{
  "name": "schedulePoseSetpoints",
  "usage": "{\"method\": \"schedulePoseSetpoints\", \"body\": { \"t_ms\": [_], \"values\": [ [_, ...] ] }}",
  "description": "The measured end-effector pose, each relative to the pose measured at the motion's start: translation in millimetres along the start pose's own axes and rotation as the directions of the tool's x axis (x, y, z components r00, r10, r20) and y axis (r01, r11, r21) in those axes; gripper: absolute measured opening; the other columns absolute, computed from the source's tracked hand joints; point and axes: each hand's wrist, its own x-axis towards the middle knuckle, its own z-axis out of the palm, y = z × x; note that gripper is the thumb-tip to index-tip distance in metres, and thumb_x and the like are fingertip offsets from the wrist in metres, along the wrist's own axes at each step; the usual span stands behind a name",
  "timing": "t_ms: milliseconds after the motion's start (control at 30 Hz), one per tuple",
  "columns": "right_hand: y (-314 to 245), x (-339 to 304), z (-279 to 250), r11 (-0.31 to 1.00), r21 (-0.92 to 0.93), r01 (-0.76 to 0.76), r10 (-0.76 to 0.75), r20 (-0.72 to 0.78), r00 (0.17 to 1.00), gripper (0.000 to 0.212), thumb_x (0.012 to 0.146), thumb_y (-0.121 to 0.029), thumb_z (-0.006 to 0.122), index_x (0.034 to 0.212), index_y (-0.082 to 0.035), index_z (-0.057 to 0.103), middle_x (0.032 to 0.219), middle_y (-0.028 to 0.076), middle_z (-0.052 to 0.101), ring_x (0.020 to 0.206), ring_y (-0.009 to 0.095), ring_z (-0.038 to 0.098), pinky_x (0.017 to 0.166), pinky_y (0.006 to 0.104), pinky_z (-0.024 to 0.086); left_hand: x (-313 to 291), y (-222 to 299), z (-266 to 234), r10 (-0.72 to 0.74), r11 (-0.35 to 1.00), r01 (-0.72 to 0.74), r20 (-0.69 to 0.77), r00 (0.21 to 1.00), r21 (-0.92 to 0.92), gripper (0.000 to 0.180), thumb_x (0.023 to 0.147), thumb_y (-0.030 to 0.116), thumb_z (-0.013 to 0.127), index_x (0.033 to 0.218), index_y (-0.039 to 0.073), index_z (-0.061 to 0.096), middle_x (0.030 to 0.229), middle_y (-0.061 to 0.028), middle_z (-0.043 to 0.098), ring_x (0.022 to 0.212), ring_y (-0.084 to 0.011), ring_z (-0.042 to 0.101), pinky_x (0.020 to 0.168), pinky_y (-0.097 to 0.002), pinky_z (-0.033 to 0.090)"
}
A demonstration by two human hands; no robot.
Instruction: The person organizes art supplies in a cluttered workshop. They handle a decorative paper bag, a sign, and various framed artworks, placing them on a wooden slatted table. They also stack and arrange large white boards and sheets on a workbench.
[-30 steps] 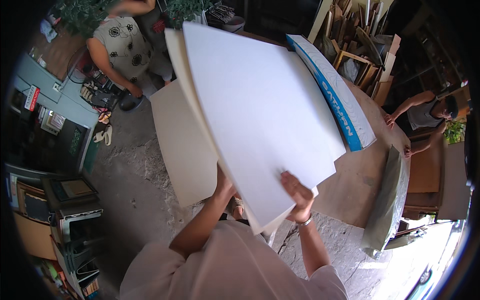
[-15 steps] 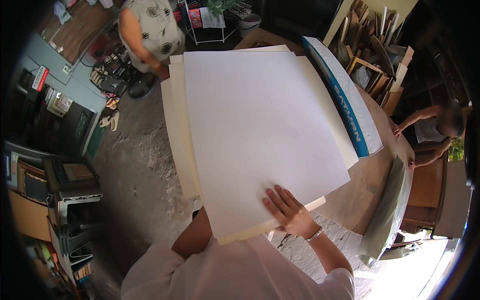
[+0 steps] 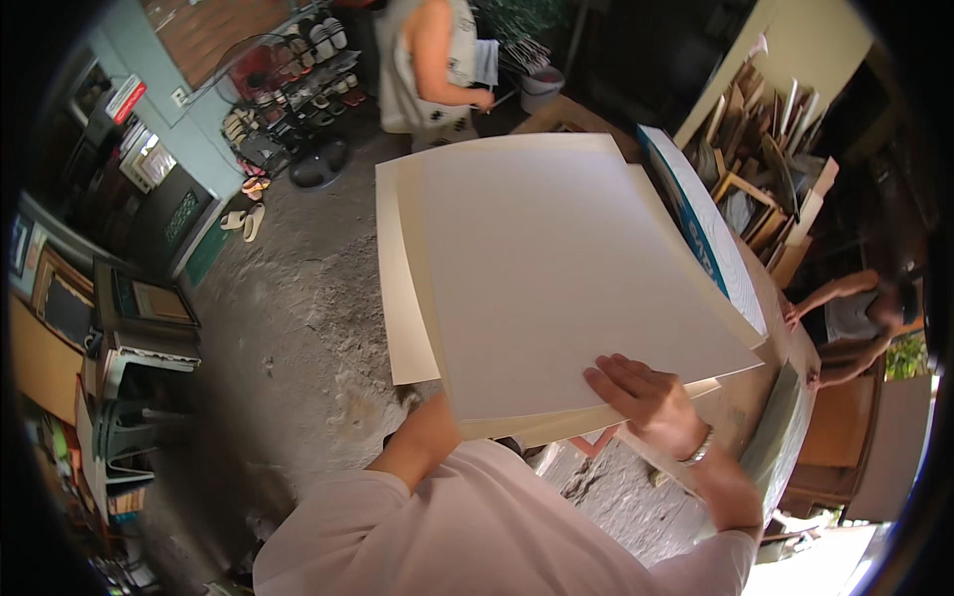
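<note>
A stack of large white and cream sheets, like paper or thin board, spreads out in front of me, its top sheet bowed. My right hand lies across the near right edge, fingers together on the top face; its thumb is hidden. It appears to grip that edge. My left forearm runs up to the near left corner, and the hand itself is hidden under the stack. A cream sheet sticks out along the left side.
A long blue and white box lies on the brown table to the right, near a plastic-wrapped bundle. One person stands at the far side; another person leans at the right. Wood offcuts stand behind.
The stack sits farther right in view, its top sheet more bowed. My right hand has shifted right, its fingers closer together. The far person has turned and moved right, away from the sheets.
</note>
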Motion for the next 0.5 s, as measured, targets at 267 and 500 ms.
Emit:
{"method": "schedulePoseSetpoints", "body": {
  "t_ms": [267,500],
  "values": [
    [-67.4,85.7,-121.4,0.996,0.066,0.063,-0.07,0.104,0.992,0.061,0.059,0.012,0.061,0.118,0.0,0.064,0.109,0.019,0.069,0.084,0.035,0.071,0.066,0.0393,0.058,52.8,26.4,32.3,0.352,0.926,-0.333,0.09,0.932,-0.178,0.108,0.087,0.054,0.064,0.135,0.025,-0.029,0.149,-0.0122,-0.017,0.139,-0.0332,-0.008,0.109,-0.0585,0.026],
    [-148.2,170.5,-191.0,0.991,-0.125,0.05,-0.034,0.124,0.992,0.023,0.09,-0.003,0.06,0.112,0.003,0.065,0.095,0.019,0.064,0.086,0.028,0.056,0.083,0.0378,0.043,8.9,160.7,-2.8,0.66,0.685,-0.613,-0.02,0.751,-0.395,0.124,0.087,0.06,0.065,0.138,0.029,-0.044,0.157,-0.0131,-0.031,0.147,-0.0355,-0.02,0.114,-0.0624,0.022]
  ]
}}
